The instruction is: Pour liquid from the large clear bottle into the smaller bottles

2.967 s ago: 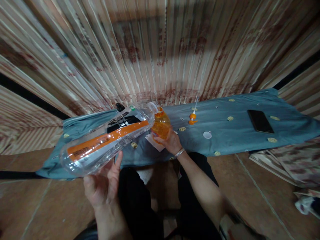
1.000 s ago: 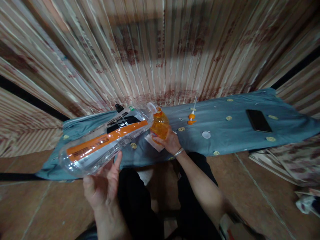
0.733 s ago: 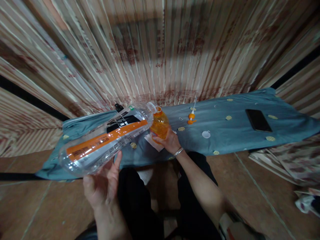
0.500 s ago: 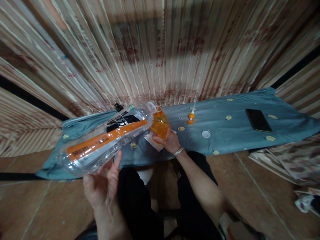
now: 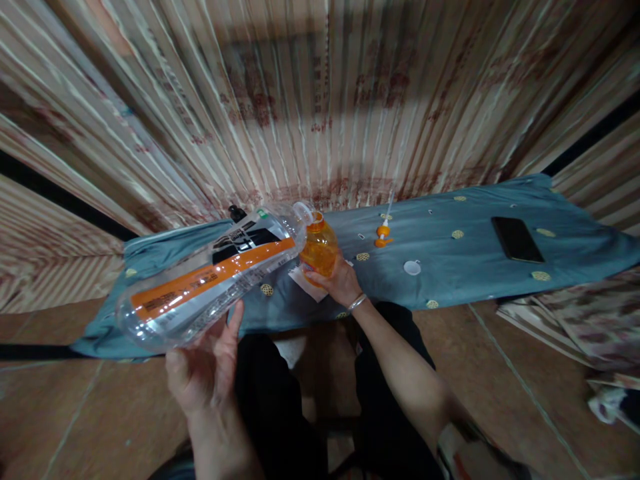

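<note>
My left hand (image 5: 207, 360) holds a large clear plastic bottle (image 5: 215, 280) with an orange, black and silver label. The bottle leans over to the right, its uncapped mouth right beside the neck of a smaller orange see-through bottle (image 5: 320, 252). Around the lower part of that orange bottle my right hand (image 5: 343, 280) is closed, keeping it nearly upright. A pale piece of paper or tissue (image 5: 314, 291) lies beneath it. Whether liquid passes between the two mouths I cannot make out.
An orange pump top (image 5: 383, 235) with its tube lies on the blue-green cloth (image 5: 440, 257), near a round white cap (image 5: 413, 268). Farther right rests a dark phone (image 5: 517, 239). A black object (image 5: 237, 213) stands behind the large bottle. A striped curtain (image 5: 320, 100) hangs at the back.
</note>
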### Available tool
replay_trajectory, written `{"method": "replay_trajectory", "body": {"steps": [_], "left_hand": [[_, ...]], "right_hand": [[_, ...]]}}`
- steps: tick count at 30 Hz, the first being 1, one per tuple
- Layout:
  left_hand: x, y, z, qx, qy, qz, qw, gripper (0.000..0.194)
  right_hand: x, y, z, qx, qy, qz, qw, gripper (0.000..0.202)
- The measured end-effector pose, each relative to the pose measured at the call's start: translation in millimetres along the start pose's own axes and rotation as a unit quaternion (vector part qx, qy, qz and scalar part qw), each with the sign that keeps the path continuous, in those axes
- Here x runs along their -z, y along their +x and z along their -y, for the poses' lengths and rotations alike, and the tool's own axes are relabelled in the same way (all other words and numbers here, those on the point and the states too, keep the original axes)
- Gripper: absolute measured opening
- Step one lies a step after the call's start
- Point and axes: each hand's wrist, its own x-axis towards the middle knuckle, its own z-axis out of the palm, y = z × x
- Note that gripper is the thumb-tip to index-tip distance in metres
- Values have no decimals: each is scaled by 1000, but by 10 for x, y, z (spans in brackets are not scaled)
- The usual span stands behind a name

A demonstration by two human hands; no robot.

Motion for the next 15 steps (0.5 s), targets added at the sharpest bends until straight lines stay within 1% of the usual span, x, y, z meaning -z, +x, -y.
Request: {"method": "replay_trajectory", "body": {"steps": [4, 12, 15], "left_hand": [[0, -2, -4, 0, 0, 4, 1000, 68], [24, 9, -3, 4, -5, 7, 1000, 64], [23, 6, 2, 3, -4, 6, 1000, 63]], "right_hand": [[5, 2, 0, 0, 1, 2, 1000, 71], [23, 3, 59, -24, -18, 13, 999, 74], [28, 1, 63, -23, -16, 15, 999, 72]]}}
